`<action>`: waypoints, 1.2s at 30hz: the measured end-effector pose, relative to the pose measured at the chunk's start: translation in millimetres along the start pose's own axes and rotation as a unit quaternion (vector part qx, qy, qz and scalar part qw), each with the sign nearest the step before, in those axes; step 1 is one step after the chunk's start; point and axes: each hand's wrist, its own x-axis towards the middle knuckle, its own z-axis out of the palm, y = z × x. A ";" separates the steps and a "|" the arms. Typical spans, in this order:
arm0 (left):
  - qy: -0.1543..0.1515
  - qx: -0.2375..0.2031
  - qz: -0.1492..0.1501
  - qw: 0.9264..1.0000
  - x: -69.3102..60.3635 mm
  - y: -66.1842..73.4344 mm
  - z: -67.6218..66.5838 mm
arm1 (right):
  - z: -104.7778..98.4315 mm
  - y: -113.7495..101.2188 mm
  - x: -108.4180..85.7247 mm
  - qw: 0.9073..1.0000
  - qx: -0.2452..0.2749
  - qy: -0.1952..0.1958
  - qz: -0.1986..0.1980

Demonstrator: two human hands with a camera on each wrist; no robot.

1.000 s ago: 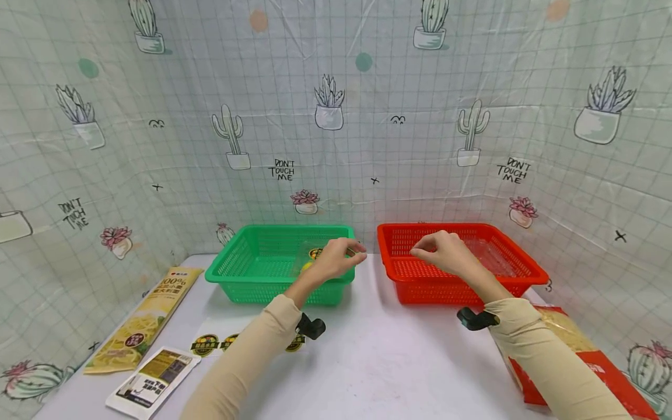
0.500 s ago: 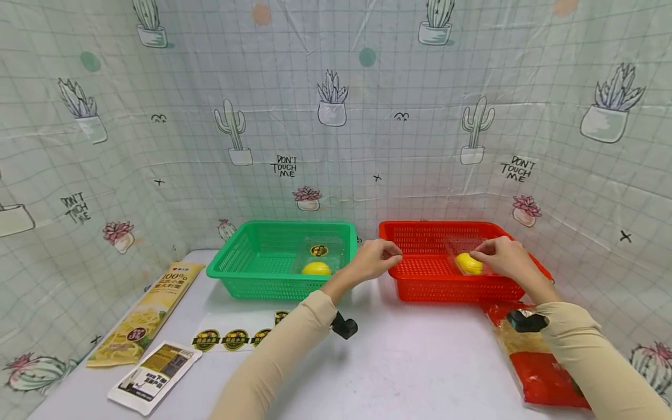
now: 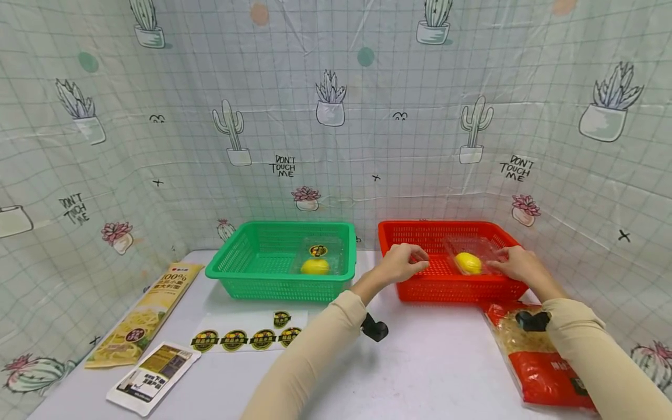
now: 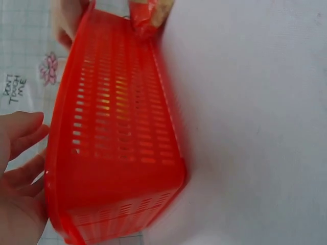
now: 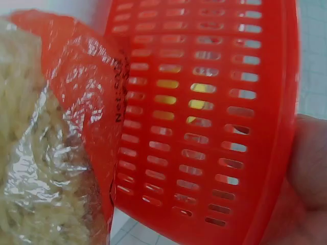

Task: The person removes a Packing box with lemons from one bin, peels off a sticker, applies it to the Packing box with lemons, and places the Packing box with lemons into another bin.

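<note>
Now the clear box (image 3: 459,245) sits in the right part of the red basket (image 3: 420,291), a yellow fruit (image 3: 468,263) showing in its near end; no sticker can be made out on it. Your right hand (image 3: 520,263) has shifted from above the fruit to the box's right side, thumb and fingers bent toward its edge; the plastic is hard to see there, so I cannot tell whether you have hold of it. Your left hand (image 3: 400,263) has moved right, from between the baskets to over the red one's near left rim, fingers loosely curved and spread, holding nothing. Both hands being there puts the work at that box.

To the left, the green basket (image 3: 226,282) holds another clear box (image 3: 337,248), with a second yellow fruit (image 3: 315,267) and a round label (image 3: 318,251). Nearer you, a white sheet (image 3: 241,324) carries similar stickers (image 3: 233,340), their Chinese lettering too small to read surely. At far left, a noodle packet (image 3: 144,326) reads "100%"; a white packet (image 3: 152,378) lies just beside it. On the near right, a red packet (image 3: 546,376) shows "Net:500", the rest lost in creases. The wall cloth (image 3: 367,169) says "DON'T TOUCH ME".
</note>
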 end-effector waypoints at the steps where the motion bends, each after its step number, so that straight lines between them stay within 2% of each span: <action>1: -0.001 0.010 -0.003 1.000 1.4 1.4 2.3 | 0.4 0.9 0.9 1.000 -0.005 -0.004 -0.004; 4: 0.009 0.052 -0.016 0.998 5.2 4.6 9.1 | 2.3 2.0 4.8 1.000 -0.020 -0.011 -0.013; 9: 0.044 0.120 -0.044 0.991 9.8 8.0 17.3 | 5.0 -1.9 10.1 0.999 -0.034 -0.031 0.010; 12: 0.050 0.131 -0.066 0.988 11.3 11.2 19.6 | 4.7 -8.1 9.9 0.999 -0.027 -0.039 0.026; 16: 0.041 0.138 -0.090 0.985 13.0 15.7 21.0 | 4.6 -18.9 8.7 0.998 -0.015 -0.049 0.037; 20: 0.033 0.148 -0.106 0.983 15.2 18.1 22.3 | 6.6 -30.7 9.0 0.998 -0.014 -0.059 0.016; 23: 0.036 0.153 -0.109 0.982 16.3 18.2 22.8 | 7.7 -40.9 7.8 0.998 -0.014 -0.066 -0.003; 27: 0.036 0.149 -0.106 0.982 16.7 17.4 23.3 | 9.3 -52.5 6.5 0.997 -0.009 -0.073 -0.008; 36: 0.029 0.154 -0.105 0.982 15.2 19.8 21.2 | 14.7 -66.3 6.1 0.996 0.004 -0.082 -0.024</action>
